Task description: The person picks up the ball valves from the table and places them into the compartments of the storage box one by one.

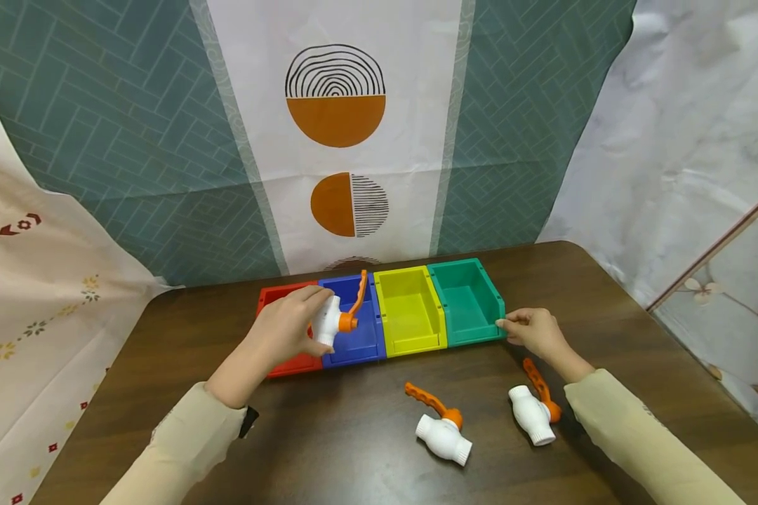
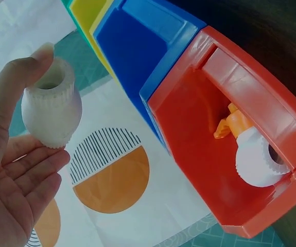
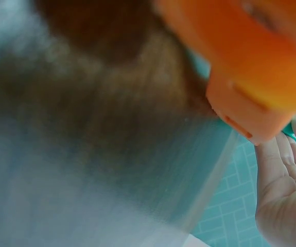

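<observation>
1. The left hand (image 1: 293, 322), at 9 o'clock from the yellow open-fronted plastic bin (image 1: 410, 315) in the head view, grasps a white, rounded plastic valve with a ribbed end and an orange lever (image 1: 326, 321) between thumb and fingers. The lever points towards 1 o'clock. The left wrist view shows this valve held apart from the bins.
2. The right hand (image 1: 533, 330), at 3 o'clock from the yellow bin, pinches the near outer corner of the teal-green open-fronted plastic bin (image 1: 470, 308) with thumb and fingertips.
3. The teal-green bin adjoins the yellow one at 3 o'clock; the blue open-fronted plastic bin (image 1: 365, 335) adjoins it at 9 o'clock, and the red open-fronted plastic bin (image 2: 189, 154) stands beyond the blue.
4. Inside the red bin lies a second white plastic valve with an orange fitting (image 2: 256, 159).
5. Two more such valves lie on the dark brown wood-grain table (image 1: 341, 449): the nearer white valve (image 1: 443, 436) between 5 and 6 o'clock from the yellow bin, its lever towards 10; the farther-right white valve (image 1: 532, 415) at 4 o'clock, its lever towards 11.
6. Behind, at 11 o'clock, orange-and-black-lined circles (image 1: 335, 96) decorate a pale hanging panel (image 1: 410, 126).
</observation>
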`<state>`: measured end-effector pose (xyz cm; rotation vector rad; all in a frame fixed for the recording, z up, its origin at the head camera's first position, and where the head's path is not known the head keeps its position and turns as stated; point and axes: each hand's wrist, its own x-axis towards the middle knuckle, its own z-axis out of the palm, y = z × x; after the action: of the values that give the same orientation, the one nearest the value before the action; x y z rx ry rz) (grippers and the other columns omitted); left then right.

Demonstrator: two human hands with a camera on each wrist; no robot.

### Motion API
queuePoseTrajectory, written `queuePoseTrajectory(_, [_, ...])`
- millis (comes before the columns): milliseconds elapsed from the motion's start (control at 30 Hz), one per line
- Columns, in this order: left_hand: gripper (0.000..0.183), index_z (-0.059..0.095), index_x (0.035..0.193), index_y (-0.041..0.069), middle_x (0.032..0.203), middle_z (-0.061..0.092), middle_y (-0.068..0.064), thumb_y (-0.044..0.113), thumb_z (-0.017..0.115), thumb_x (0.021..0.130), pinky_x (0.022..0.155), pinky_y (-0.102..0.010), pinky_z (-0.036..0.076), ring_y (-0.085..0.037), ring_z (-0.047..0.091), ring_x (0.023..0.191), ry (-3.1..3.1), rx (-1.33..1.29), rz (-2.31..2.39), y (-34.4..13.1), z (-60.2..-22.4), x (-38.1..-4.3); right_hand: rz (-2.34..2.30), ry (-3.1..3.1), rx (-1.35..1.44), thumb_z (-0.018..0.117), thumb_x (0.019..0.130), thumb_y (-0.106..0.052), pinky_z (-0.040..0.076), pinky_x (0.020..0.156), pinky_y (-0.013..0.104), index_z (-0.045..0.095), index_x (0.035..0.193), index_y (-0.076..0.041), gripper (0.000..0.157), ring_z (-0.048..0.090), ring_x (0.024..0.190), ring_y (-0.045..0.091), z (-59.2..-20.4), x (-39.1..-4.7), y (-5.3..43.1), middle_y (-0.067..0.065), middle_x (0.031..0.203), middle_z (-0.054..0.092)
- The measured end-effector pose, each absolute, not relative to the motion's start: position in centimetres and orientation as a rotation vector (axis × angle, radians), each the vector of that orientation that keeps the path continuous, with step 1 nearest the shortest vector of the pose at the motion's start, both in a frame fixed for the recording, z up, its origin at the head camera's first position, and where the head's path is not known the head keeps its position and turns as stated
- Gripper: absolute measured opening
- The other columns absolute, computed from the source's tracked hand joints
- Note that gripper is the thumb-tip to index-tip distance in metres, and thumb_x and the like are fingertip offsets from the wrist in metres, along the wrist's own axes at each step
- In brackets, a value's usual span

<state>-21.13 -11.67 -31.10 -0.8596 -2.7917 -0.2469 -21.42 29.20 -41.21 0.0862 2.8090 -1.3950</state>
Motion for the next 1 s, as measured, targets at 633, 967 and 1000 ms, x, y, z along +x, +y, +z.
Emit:
queuePoseTrajectory(633, [0.079,0.051,0.127,0.004,0.128,0.053,-0.013,0.035,0.083,0.061,0.080,-0.041,0.054,-0.028,0.054,0.109,-2.915,-0.733,-0.313,-10.3,-32.5,-23.5,-1.416,2.797,0.073,0.062,0.087,-0.020,0.057,0.065,0.029,0.063,0.101,0.009,0.033,0.069,0.076,0.024,-41.9,-21.4,29.1,0.021,0.091,0.067])
queuePoseTrajectory(967, [0.080,0.051,0.126,0.004,0.125,0.054,-0.014,0.036,0.084,0.060,0.081,-0.041,0.054,-0.028,0.055,0.105,-2.928,-0.694,-0.303,-10.1,-33.1,-24.5,-1.412,2.804,0.067,0.061,0.087,-0.021,0.057,0.066,0.030,0.064,0.101,0.009,0.033,0.069,0.078,0.026,-41.2,-21.4,29.2,0.022,0.092,0.067])
queuePoseTrajectory(1000, [0.080,0.051,0.126,0.004,0.125,0.054,-0.014,0.036,0.084,0.060,0.081,-0.042,0.054,-0.028,0.055,0.105,-2.930,-0.692,-0.299,-10.1,-33.2,-24.6,-1.412,2.805,0.068,0.061,0.087,-0.020,0.057,0.066,0.030,0.064,0.101,0.009,0.033,0.069,0.078,0.026,-41.2,-21.4,29.2,0.022,0.092,0.067])
